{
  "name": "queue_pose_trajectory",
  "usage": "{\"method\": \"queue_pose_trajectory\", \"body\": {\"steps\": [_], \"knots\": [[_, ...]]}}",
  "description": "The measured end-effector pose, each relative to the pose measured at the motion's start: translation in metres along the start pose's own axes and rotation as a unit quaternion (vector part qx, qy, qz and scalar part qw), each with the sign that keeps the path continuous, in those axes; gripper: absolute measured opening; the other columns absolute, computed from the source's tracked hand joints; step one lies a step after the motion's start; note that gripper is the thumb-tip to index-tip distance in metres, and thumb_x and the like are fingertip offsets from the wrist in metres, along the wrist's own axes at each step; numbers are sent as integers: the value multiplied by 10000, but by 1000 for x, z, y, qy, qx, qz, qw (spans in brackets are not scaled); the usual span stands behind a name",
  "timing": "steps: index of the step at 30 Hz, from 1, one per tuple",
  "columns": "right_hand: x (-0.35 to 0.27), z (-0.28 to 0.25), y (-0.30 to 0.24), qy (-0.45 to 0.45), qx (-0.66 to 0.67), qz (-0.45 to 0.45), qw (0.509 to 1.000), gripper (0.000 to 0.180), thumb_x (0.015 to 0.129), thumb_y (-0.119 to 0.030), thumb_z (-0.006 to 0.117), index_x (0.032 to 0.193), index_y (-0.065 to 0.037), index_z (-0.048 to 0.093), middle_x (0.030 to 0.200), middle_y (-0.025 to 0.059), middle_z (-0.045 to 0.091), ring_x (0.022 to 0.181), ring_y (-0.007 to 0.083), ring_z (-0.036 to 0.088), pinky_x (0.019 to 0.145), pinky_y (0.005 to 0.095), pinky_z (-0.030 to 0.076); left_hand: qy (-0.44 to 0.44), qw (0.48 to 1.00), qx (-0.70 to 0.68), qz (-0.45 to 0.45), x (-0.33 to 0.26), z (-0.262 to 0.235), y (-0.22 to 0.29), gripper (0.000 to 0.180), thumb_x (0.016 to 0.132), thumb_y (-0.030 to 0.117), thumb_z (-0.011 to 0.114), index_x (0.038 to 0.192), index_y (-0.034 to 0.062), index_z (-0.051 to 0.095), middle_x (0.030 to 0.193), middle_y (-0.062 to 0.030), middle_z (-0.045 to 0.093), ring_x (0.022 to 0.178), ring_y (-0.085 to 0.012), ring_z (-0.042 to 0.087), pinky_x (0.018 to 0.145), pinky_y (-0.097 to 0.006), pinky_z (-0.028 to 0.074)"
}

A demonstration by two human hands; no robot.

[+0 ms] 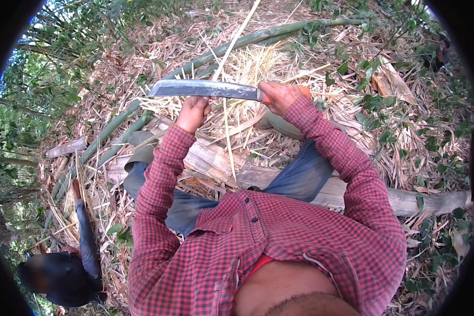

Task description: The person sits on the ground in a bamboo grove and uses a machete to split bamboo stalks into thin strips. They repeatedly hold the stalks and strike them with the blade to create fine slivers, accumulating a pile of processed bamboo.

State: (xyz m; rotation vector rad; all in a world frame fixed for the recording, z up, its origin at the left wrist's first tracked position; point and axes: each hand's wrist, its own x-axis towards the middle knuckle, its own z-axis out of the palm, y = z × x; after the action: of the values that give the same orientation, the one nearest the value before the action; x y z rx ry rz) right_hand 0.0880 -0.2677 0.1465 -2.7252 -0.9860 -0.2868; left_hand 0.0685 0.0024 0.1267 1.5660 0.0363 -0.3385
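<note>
My right hand (279, 97) is wrapped round the orange handle of a machete (205, 88). Its long dark blade lies nearly level across the view, pointing left, with the tip beyond my left hand. My left hand (194, 113) is closed just below the blade, thumb and fingers pinched on a pale bamboo strip (237, 37). That strip runs up and away past the far side of the blade. Another thin length of strip (228, 134) hangs below the blade, between my forearms; whether it is the same piece I cannot tell.
Long green bamboo poles (195, 62) curve across the ground beyond my hands. Pale shavings (260, 60) are heaped there. A dry log (326, 194) lies beneath my legs. Another person (63, 279) is at the lower left. Leafy plants (371, 118) grow on the right.
</note>
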Motion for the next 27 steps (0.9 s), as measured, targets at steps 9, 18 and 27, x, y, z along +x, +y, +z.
{"method": "queue_pose_trajectory", "body": {"steps": [9, 18, 27], "knots": [[17, -13, 53, 8, -14, 94, 995, 195, 807, -228, 558, 861, -93, 428, 612, 81, 547, 537, 263, 575, 485, 377, 482, -20, 999, -40, 8, -35, 9, 0, 258, 939, 225, 391, 1002, 35, 555, 517, 73, 317, 389, -12, 216, 353, -172, 159], [2, -26, 30, 27, -5, 37, 999, 307, 697, -133, 610, 969, -104, 471, 746, 115, 590, 668, 308, 601, 562, 403, 484, -33, 993, -116, -5, -29, 25, 14, 220, 936, 199, 393, 983, 33, 528, 514, 75, 329, 357, -9, 225, 321, -170, 173], [4, -33, 45, 39, -35, -2, 999, 316, 678, -128, 626, 963, -117, 492, 756, 77, 578, 739, 263, 602, 607, 384, 477, -61, 987, -148, -6, -33, 32, 29, 211, 936, 203, 402, 975, 38, 527, 526, 69, 336, 353, -7, 227, 316, -169, 169]]}}
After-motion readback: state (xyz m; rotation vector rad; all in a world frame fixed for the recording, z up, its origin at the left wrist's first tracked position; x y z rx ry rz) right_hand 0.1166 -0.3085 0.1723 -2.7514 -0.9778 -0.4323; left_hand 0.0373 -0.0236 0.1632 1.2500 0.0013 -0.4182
